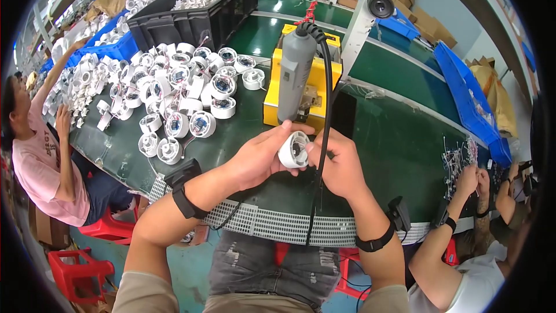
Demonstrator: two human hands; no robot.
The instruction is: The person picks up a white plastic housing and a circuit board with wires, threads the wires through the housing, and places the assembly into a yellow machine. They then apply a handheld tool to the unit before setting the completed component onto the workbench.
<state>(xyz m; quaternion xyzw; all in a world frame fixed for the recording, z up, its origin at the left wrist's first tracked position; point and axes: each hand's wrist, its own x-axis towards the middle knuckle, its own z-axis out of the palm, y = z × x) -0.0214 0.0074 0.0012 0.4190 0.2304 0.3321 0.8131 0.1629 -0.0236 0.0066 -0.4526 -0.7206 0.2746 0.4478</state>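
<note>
One white cup (286, 155) is held up between our two hands, above the bench (399, 162) and a little in from its near edge. It is short and round, tipped on its side: its axis runs mostly left to right, and its open mouth points right and somewhat up toward us, with white parts showing inside. Our left hand (258, 153) is clamped around the cup, thumb over the top and fingers beneath. Our right hand (343, 165) is curled just beside the mouth, its fingertips at the rim; we cannot tell whether they pinch a small part.

A black cable (328, 93) runs down past our right fingertips and over the near edge. Just beyond our hands, a gray tool (295, 72) stands upright before a yellow stand (272, 93). Toward the bench's left edge spreads a heap of cups (176, 124) facing many ways, with a black crate (174, 29) behind it. White perforated strips (278, 220) line the near edge. Toward the right end, another person's hands (467, 181) are at some thin wires (453, 163).
</note>
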